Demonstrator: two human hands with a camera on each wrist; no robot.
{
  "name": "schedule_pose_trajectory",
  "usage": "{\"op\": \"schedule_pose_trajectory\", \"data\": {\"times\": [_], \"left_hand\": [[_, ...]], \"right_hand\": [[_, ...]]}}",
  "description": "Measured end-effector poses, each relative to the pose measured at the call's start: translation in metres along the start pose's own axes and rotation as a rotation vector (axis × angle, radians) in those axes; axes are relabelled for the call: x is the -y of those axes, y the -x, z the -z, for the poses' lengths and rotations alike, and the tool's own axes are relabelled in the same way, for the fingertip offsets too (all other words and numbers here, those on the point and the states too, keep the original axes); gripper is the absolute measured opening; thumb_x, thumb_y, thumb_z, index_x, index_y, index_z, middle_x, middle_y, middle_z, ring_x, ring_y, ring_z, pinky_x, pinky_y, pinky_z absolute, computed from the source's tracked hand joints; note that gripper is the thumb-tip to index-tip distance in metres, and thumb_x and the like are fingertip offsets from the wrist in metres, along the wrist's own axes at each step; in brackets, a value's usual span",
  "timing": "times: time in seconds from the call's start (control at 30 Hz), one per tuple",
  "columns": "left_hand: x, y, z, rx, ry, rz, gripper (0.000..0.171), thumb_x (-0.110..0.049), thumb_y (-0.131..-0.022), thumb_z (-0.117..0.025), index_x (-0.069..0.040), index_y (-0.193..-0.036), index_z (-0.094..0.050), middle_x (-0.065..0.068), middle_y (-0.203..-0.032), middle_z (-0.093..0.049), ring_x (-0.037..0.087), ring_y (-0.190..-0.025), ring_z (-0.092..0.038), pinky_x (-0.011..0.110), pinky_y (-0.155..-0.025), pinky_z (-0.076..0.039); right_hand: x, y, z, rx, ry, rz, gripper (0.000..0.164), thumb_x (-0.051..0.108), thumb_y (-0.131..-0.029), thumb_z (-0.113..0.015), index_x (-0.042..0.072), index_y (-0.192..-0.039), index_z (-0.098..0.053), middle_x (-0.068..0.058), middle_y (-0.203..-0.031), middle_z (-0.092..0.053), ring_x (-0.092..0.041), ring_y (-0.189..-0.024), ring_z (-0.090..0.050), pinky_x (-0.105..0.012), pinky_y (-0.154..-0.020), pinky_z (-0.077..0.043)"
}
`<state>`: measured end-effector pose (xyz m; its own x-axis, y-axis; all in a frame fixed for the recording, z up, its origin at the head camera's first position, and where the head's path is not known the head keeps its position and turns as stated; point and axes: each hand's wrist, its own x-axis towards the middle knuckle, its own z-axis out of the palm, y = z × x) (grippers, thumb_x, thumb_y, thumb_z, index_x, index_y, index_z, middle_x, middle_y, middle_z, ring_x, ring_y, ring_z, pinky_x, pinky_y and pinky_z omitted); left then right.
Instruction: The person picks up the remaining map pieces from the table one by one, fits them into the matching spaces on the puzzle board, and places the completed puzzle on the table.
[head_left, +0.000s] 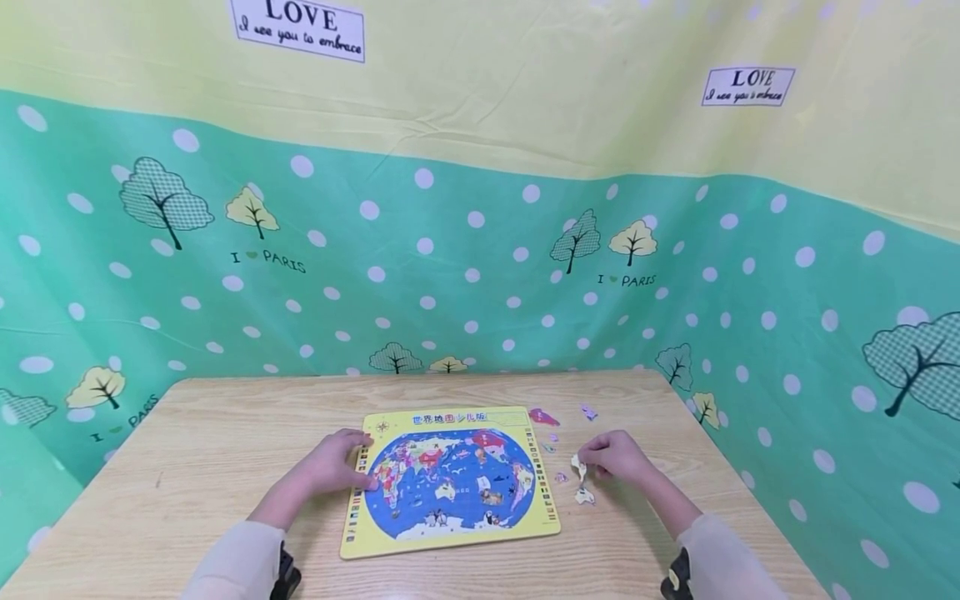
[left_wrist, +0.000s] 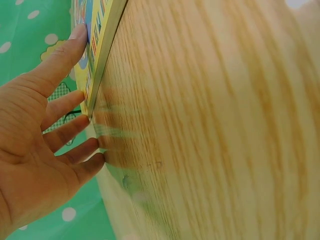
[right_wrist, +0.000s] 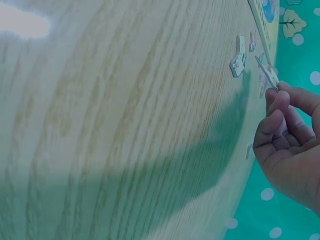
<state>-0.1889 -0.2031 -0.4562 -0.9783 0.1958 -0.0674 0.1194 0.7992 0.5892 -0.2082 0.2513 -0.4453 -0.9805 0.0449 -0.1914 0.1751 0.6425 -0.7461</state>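
Observation:
A yellow-bordered world map puzzle board (head_left: 390,542) lies on the table, its blue oval map partly covered with coloured pieces. My left hand (head_left: 337,464) is at the board's left edge; in the left wrist view the thumb (left_wrist: 67,55) rests on the border, with the other fingers loosely extended. To the right of the board, my right hand (head_left: 617,457) pinches a pale, thin puzzle piece (right_wrist: 268,73) between thumb and fingertips, tilted above the table. Just below that hand lies another whitish puzzle piece (head_left: 585,497).
More loose pieces lie right of the board: a red one (head_left: 543,417), a purple one (head_left: 589,412) and small ones such as a pinkish piece (head_left: 561,477). The wooden table (head_left: 225,433) ends against a green dotted curtain (head_left: 450,275) at the back and sides.

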Motion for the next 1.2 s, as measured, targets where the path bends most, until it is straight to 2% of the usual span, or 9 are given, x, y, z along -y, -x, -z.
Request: {"op": "schedule_pose_trajectory", "data": {"times": [0.5, 0.87, 1.2], "left_hand": [[-0.001, 0.0, 0.001, 0.006, 0.001, 0.009, 0.08, -0.034, -0.06, -0.084, 0.0, -0.126, -0.054, 0.027, -0.139, -0.042, 0.05, -0.128, -0.035, 0.064, -0.106, -0.03], [0.002, -0.002, 0.0, 0.007, -0.002, 0.006, 0.082, -0.036, -0.059, -0.084, -0.001, -0.127, -0.054, 0.027, -0.14, -0.041, 0.05, -0.128, -0.035, 0.064, -0.106, -0.03], [0.0, -0.001, 0.001, 0.009, 0.004, 0.01, 0.082, -0.036, -0.06, -0.084, -0.001, -0.128, -0.054, 0.027, -0.14, -0.041, 0.05, -0.128, -0.035, 0.064, -0.106, -0.03]], "right_hand": [[0.001, -0.002, -0.001, -0.004, -0.018, -0.007, 0.011, 0.008, -0.082, -0.068, 0.001, -0.09, -0.069, -0.006, -0.072, -0.065, -0.014, -0.056, -0.056, -0.025, -0.054, -0.051], [0.004, -0.004, -0.003, -0.006, -0.022, 0.0, 0.009, 0.01, -0.083, -0.067, 0.002, -0.088, -0.069, -0.005, -0.063, -0.061, -0.013, -0.052, -0.053, -0.025, -0.051, -0.047], [0.011, 0.0, -0.004, 0.003, -0.031, 0.002, 0.011, 0.009, -0.084, -0.066, 0.001, -0.09, -0.069, -0.006, -0.068, -0.063, -0.016, -0.056, -0.057, -0.029, -0.056, -0.053]]}}
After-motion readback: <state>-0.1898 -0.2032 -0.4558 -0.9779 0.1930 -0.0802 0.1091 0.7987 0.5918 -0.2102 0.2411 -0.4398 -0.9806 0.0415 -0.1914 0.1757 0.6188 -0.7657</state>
